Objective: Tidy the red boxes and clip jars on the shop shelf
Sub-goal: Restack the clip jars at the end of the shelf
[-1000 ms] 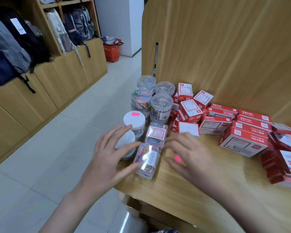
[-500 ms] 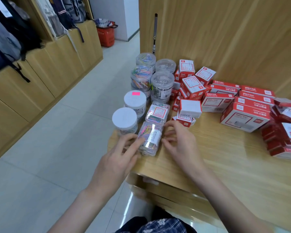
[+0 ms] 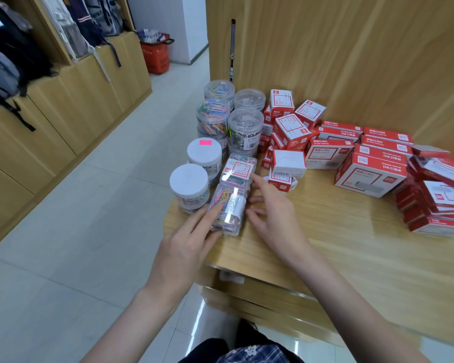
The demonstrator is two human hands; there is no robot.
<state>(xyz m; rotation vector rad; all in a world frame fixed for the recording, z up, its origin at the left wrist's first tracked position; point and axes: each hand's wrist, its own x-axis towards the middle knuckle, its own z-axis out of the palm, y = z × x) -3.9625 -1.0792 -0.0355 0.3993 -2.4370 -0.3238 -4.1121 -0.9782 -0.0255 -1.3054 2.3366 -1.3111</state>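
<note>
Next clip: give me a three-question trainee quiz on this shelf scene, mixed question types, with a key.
1. True or false: the white-lidded jar nearest the shelf edge lies on its side.
2. What does the pink sticker sit on? A) a red box B) a white jar lid C) the clear clip case
3. Fill in: the left hand and right hand flank the clear clip ____.

Key: 1 false, it stands upright; 2 B; 3 case.

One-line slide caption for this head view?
Both hands, left and right, flank a clear clip box beside jars and red boxes.
</note>
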